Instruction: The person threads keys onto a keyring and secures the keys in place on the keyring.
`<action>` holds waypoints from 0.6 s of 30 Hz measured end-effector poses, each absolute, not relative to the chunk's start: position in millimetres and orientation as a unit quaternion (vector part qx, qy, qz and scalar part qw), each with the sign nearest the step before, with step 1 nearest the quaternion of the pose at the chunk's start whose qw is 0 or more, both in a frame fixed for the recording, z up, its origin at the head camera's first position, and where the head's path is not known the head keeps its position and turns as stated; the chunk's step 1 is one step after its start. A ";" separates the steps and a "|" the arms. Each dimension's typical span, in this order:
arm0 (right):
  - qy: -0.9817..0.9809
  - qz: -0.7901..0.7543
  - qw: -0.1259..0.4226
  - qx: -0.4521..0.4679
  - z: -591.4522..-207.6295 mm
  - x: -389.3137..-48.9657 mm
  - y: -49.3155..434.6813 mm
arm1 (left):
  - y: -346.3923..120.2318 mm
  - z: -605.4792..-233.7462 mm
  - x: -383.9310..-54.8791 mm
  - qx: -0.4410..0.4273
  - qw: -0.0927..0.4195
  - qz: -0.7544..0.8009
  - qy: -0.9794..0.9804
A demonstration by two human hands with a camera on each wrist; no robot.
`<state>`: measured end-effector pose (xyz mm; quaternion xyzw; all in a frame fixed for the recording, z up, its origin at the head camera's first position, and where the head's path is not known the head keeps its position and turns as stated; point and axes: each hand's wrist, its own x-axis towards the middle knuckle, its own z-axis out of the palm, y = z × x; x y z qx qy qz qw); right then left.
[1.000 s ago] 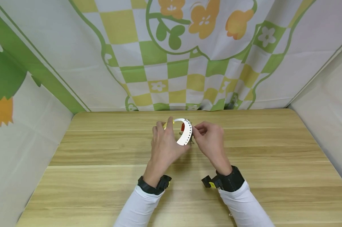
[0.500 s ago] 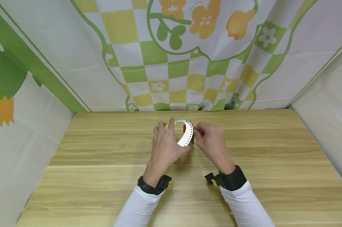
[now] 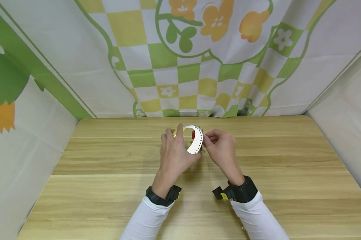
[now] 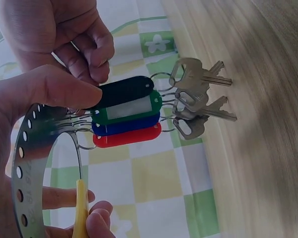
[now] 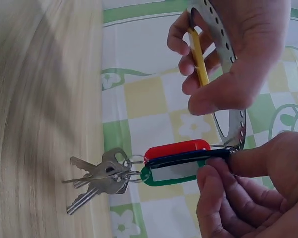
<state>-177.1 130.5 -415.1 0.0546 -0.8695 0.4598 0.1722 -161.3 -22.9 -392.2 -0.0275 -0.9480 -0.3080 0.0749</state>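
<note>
A silver, crescent-shaped metal key ring [image 3: 195, 144] with a row of holes is held up over the table by my left hand [image 3: 175, 151], fingers and thumb around it. Its yellow handle part [image 4: 81, 210] lies by the left fingers. Small wire rings link it to a black key tag [image 4: 126, 89], a green key tag [image 4: 157, 102], a blue key tag [image 4: 134, 125] and a red key tag [image 4: 131, 137]. Several metal keys [image 5: 107, 178] dangle from the tags. My right hand [image 3: 222, 146] pinches the black tag's end beside the holed edge.
The wood-grain table [image 3: 108, 193] stretches beneath both hands. Behind its far edge hangs a green, yellow and white checked curtain [image 3: 187, 88]. A small whitish bit [image 3: 243, 228] lies beside the right sleeve.
The right hand and the metal key ring shift slightly to the right, then back left. The left hand keeps its grip, and the keys swing a little.
</note>
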 end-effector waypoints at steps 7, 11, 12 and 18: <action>-0.876 0.387 0.246 0.150 -417.1 -179.3 133.6 | -24.1 -392.6 -161.4 -0.036 0.076 -0.301 -0.950; -0.877 0.369 0.256 0.170 -417.1 -179.9 135.3 | -24.9 -391.9 -161.5 -0.036 0.073 -0.299 -0.951; -0.877 0.373 0.253 0.167 -417.5 -180.3 135.5 | -25.1 -391.5 -161.5 -0.035 0.072 -0.300 -0.951; -0.877 0.396 0.232 0.141 -418.8 -181.7 135.2 | -26.6 -390.5 -161.8 -0.034 0.069 -0.301 -0.951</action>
